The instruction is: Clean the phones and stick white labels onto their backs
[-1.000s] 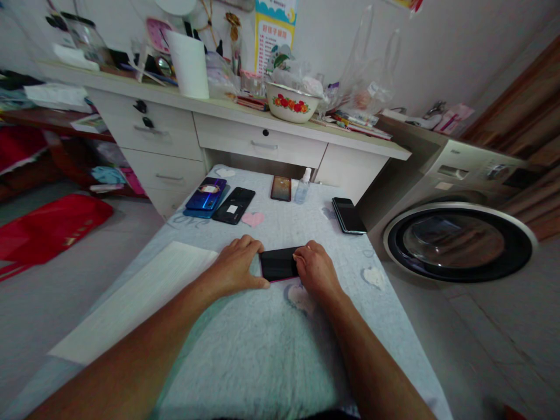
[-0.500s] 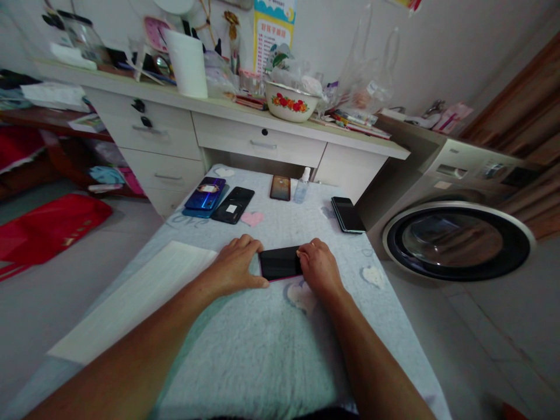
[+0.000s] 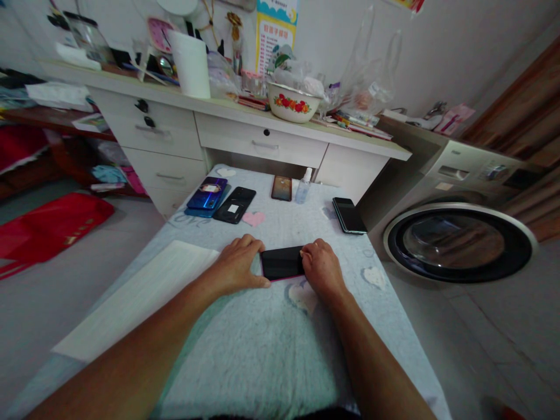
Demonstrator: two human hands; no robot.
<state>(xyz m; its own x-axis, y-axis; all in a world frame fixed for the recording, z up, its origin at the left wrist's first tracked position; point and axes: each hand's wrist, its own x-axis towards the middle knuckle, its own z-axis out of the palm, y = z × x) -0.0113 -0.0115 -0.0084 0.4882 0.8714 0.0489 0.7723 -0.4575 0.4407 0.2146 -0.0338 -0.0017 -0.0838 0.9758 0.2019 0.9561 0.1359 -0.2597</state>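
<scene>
A smartphone (image 3: 282, 263) with a dark screen and a pinkish edge lies face up on the cloth-covered table. Its left end sits between the thumb and fingers of my left hand (image 3: 241, 263), which steadies it. My right hand (image 3: 322, 267) is closed, its bunched fingertips pressed on the right end of the screen; whatever they may pinch is hidden. Left of my left hand lies a long white sheet (image 3: 144, 297), partly under my forearm.
Blue phones (image 3: 205, 195) and a black phone (image 3: 235, 205) lie at the back left. Behind my hands are a brown phone case (image 3: 281, 188) and a clear spray bottle (image 3: 303, 188). Dark phones (image 3: 349, 214) are stacked at the right edge, near a washing machine (image 3: 459, 192).
The whole view has shifted slightly to the right. Both hands keep their places on the phone, and my right fingertips have moved only slightly on the screen.
</scene>
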